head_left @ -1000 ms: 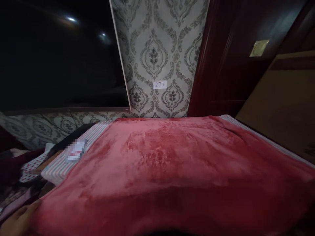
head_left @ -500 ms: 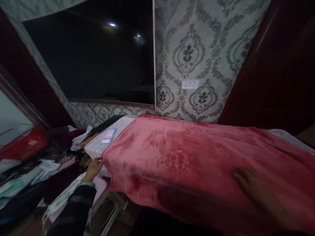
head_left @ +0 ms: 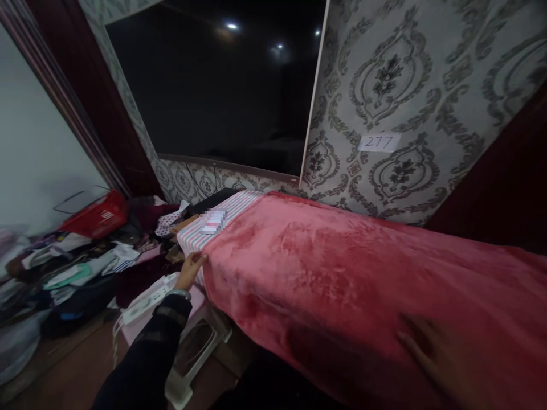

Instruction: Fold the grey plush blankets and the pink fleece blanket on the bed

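Blanket (head_left: 307, 250), plush and red, spread over a long surface against the wall, its near side hanging down in soft folds. At its left end, a striped cloth (head_left: 239, 206) shows from underneath, and a small pale item (head_left: 213, 222), blurred past reading, lies on those stripes.

The person's left hand (head_left: 190, 272), in a dark sleeve (head_left: 158, 336), reaches forward to the blanket's left edge near the front corner; thumb and fingers are pinched together on that edge. The right hand (head_left: 436, 353), at lower right, is over the blanket's near side, dim and blurred, fingers pointing left. Whether it grips the fabric or only rests there, I cannot tell.

Below the left forearm stands a stool (head_left: 199, 304) with a pink seat and white legs, a white power strip (head_left: 145, 302) on top. Further left, clothes (head_left: 98, 273) lie in a heap, with a red basket (head_left: 100, 213) behind. On the patterned wall (head_left: 384, 74) are a large dark TV (head_left: 222, 85) and a paper (head_left: 379, 143) reading "277".
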{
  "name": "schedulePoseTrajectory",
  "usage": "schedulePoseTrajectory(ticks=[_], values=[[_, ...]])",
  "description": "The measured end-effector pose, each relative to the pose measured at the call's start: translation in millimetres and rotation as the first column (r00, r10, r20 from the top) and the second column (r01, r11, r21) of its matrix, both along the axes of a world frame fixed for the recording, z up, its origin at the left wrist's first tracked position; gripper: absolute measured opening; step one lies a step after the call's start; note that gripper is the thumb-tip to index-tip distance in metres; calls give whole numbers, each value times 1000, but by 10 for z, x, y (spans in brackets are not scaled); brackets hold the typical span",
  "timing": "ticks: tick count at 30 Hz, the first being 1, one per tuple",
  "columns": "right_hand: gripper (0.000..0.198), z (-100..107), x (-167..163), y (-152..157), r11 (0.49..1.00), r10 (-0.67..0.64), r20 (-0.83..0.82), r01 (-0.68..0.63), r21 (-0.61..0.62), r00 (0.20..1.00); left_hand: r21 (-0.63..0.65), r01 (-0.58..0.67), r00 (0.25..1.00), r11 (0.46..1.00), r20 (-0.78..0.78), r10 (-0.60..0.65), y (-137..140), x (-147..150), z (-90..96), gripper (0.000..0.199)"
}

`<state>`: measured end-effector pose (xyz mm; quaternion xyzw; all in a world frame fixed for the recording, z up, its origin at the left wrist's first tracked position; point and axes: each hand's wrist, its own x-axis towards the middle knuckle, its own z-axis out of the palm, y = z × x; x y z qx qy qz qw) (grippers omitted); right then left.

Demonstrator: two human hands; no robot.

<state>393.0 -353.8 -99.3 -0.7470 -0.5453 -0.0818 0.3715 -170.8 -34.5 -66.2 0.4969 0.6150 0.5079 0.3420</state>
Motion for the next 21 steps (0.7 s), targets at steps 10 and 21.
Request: schedulePoseTrajectory(ticks=[10, 21], values=[[40, 17, -347, 327, 982, 140, -50, -145, -122, 989, 36, 58, 993, 998, 104, -62, 72, 30, 134, 62], [35, 12, -402, 432, 998, -47, -38, 48, 35, 998, 13, -40, 993, 999, 109, 39, 155, 36, 416, 56]])
